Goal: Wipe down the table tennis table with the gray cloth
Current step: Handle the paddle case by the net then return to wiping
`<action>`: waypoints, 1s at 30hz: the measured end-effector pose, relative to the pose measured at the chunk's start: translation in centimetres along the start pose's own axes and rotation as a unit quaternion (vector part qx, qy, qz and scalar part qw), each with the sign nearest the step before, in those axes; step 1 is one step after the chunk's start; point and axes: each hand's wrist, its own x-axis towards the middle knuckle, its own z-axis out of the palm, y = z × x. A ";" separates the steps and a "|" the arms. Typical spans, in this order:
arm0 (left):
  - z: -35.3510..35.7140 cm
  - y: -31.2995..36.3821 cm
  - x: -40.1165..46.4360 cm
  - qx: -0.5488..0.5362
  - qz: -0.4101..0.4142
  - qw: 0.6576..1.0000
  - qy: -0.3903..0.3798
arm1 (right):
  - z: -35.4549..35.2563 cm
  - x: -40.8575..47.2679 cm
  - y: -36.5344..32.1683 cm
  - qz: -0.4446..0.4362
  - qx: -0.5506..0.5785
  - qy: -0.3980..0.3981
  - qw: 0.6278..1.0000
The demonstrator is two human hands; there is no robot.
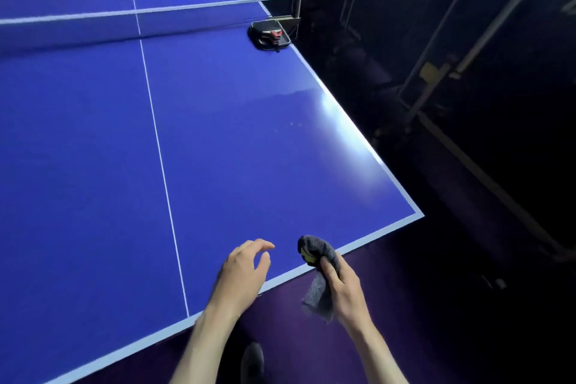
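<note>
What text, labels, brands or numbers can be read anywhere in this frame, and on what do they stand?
None can be read.
Net: a mark on its band near the post, too blurred to read.
Paddle case: red patch, no legible letters.
Gray cloth: a yellow tag, no legible print.
Table: white lines only.

Left hand point(241, 274) hovers near, fingers loosely curled, holding nothing; right hand point(341, 287) beside it, grip closed, both forearms bare.

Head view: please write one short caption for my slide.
Right hand grips a bunched gray cloth at the blue table's corner; open left hand hovers beside it.
</note>
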 end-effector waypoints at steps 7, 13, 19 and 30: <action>4.6 9.1 5.3 0.034 0.058 0.995 -0.068 | -6.3 3.0 -1.9 0.009 0.063 0.094 0.994; 11.5 16.9 9.8 0.076 0.080 0.990 -0.088 | -16.1 7.6 -2.3 -0.007 0.090 0.119 0.989; 19.1 25.7 13.1 0.113 0.060 0.991 -0.049 | -29.5 12.5 -1.5 -0.029 0.015 0.084 0.996; 25.4 36.5 20.1 0.165 0.021 0.986 0.008 | -43.9 22.9 -2.0 -0.046 -0.068 0.072 0.994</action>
